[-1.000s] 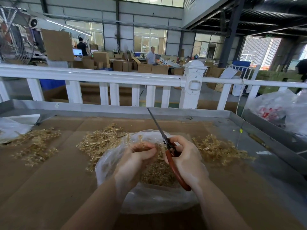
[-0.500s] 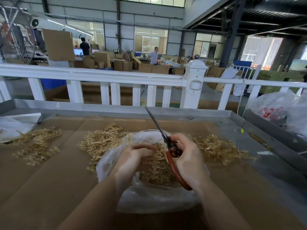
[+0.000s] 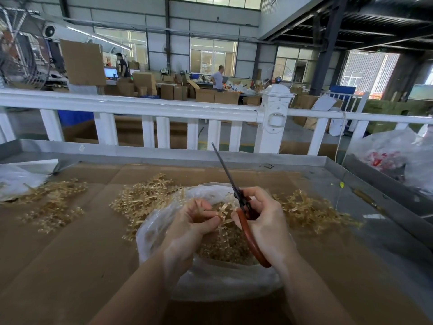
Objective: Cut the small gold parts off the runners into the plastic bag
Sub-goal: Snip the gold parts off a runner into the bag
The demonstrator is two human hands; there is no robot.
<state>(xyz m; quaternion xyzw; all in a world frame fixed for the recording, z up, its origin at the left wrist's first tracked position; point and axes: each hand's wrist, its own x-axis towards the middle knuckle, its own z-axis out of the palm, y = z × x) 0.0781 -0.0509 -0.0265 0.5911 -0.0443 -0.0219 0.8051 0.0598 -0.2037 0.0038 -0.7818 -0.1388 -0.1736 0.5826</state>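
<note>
Work is sitting midway: bag is holding many gold parts, left hand is pinching a runner above it, right hand is gripping scissors, and 3 heaps are waiting on the surface.

I see the plastic bag on the cardboard, with runner piles left, behind and right of it. Cut parts lie inside the bag. A railing stands behind it.
</note>
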